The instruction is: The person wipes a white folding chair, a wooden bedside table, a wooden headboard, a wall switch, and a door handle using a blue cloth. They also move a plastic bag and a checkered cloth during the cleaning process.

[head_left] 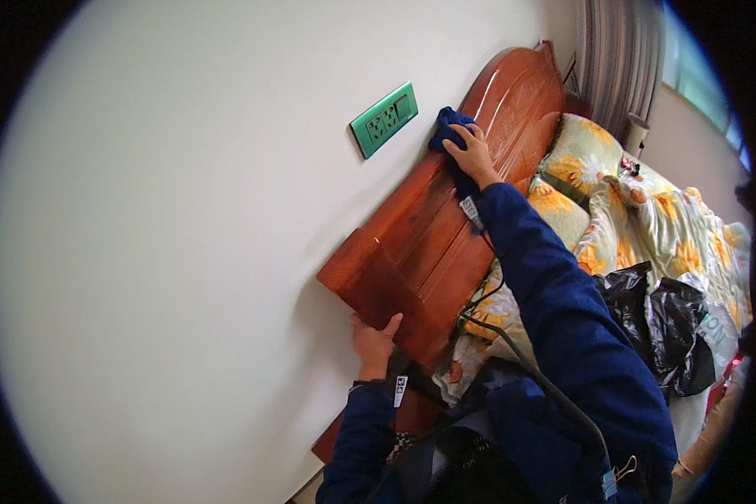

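Navy sleeves (554,286); R hand (474,157) half-closed on blue cloth (445,128) atop headbd (441,231); L hand (373,343) touching it lower, grip unclear.

White tag (471,212), printed, by my right hand (472,153); another tag (400,391) by my left hand (373,340). Bag (717,343): teal letters. My clothing (500,458): faint letters.

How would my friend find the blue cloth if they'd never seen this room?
Start with the big, shiny, reddish-brown wooden headboard along the pale wall. Look at its edge nearest the green socket plate, where the person's right hand rests on the blue cloth. It's the small crumpled bundle under that hand, unlike the long blue sleeve leading to it.
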`<state>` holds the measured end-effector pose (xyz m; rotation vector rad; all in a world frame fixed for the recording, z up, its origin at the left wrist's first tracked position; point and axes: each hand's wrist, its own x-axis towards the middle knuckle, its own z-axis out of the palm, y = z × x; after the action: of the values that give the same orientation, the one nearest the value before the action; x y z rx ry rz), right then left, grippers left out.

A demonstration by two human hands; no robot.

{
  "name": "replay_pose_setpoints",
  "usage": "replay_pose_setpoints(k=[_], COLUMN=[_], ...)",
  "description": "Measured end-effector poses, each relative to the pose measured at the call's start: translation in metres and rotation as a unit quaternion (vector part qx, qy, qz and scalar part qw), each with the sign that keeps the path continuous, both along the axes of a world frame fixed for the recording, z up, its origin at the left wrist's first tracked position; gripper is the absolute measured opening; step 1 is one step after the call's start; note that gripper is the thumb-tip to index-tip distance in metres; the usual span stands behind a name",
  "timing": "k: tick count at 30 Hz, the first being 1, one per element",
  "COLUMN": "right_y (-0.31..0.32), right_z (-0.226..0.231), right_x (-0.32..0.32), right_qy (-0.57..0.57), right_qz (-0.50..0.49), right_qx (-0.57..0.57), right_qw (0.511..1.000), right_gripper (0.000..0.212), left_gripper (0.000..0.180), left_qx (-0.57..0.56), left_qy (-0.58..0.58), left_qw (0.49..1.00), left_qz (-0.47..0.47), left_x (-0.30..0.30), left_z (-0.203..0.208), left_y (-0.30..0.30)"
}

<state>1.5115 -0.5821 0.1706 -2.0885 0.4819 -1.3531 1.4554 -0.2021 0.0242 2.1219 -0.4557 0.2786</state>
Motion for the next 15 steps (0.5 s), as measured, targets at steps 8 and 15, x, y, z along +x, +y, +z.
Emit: replay_pose_setpoints(k=[8,15], right_y=[0.165,0.200], right_z=[-0.077,-0.162], right_x=[-0.053,-0.110], right_qy=[-0.106,-0.025], right_qz=[0.219,0.248], right_qx=[-0.030,0.076], right_qw=[0.969,0.965], right_gripper=[0.040,0.040], left_gripper=[0.077,0.072], left_qx=[0.054,0.092], left_qy=[0.013,0.038], left_qw=[0.997,0.994], left_qz=[-0.053,-0.055], left_x=[0.005,0.001], left_z=[-0.002,0.009], left_y=[0.004,0.005])
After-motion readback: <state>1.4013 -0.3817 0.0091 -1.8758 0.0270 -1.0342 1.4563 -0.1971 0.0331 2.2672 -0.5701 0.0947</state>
